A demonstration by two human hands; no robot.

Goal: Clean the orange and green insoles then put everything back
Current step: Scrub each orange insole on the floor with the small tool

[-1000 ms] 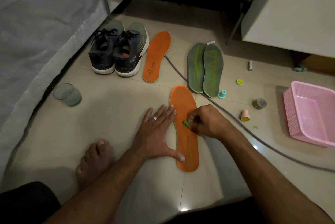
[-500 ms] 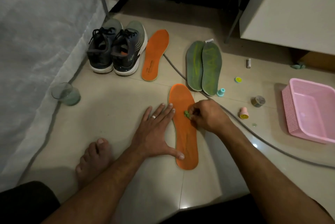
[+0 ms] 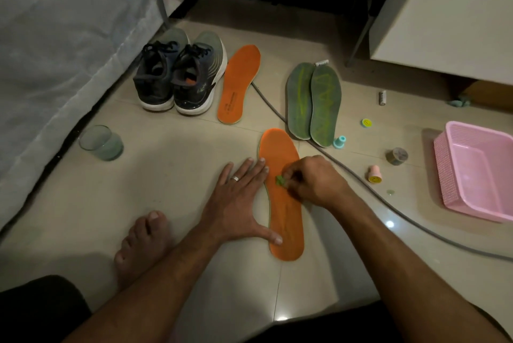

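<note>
While the left hand (image 3: 238, 201) presses flat on the near orange insole (image 3: 286, 220), fingers straight, the right hand (image 3: 313, 181) pinches a small green cloth (image 3: 279, 180) against it.

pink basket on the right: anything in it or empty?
Empty as far as visible: the pink basket sits upright on the floor and its bare bottom shows, though its right edge is cut off.

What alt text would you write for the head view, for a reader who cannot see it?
A right hand rubs a small green cloth piece on a flat orange foam insole that an open left hand presses to the tiled floor.
</note>
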